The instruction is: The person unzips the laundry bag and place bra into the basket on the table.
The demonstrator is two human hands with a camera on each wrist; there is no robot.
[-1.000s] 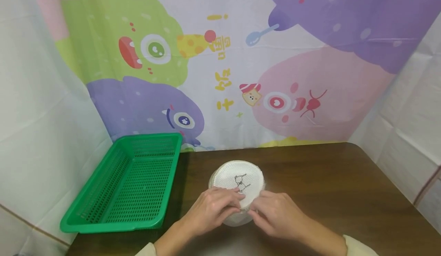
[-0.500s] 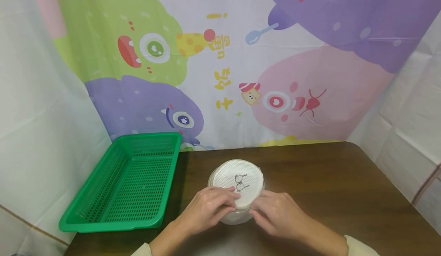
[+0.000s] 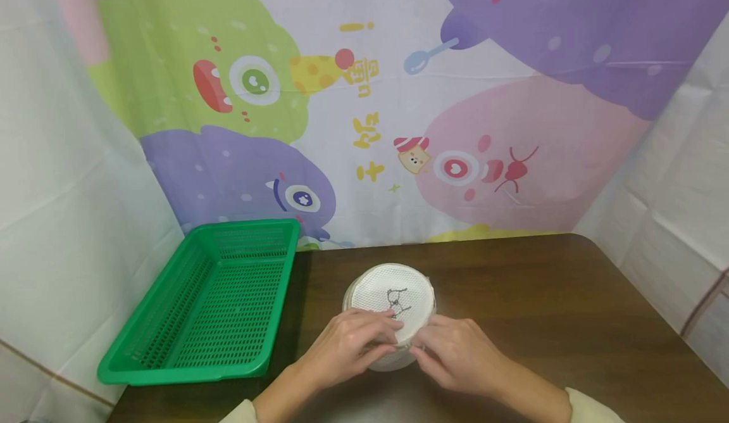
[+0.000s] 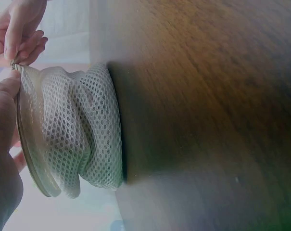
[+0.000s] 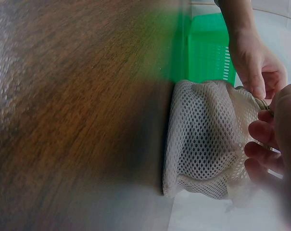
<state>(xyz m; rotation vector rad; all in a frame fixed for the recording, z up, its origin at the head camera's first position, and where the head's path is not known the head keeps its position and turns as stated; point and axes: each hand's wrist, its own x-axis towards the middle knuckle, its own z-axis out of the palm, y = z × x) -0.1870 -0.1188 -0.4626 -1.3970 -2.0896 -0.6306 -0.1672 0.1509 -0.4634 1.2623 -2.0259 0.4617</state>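
Observation:
A round, cream mesh laundry bag (image 3: 373,287) with a small dark animal outline on its top stands on the table in front of me. Its soft mesh side (image 4: 63,130) sags in folds. A zipper (image 4: 25,139) runs round the upper rim. My left hand (image 3: 353,344) pinches the near rim, thumb at the edge and fingers lying over the top. Close beside it, my right hand (image 3: 455,352) pinches the rim at the zipper's end, where a small pull seems to be; the fingertips largely hide it. In the right wrist view its other fingers (image 5: 263,132) are curled.
To the left stands a green plastic basket (image 3: 267,366) with slotted walls, and nothing lies in it. The dark wooden table (image 3: 541,296) stretches out to the right of the bag. A cartoon-printed curtain (image 3: 364,220) hangs behind it, with white sheeting (image 3: 678,176) at both sides.
Both hands stay at the near rim of the bag. The left fingers shift slightly on the top; otherwise hardly anything moves.

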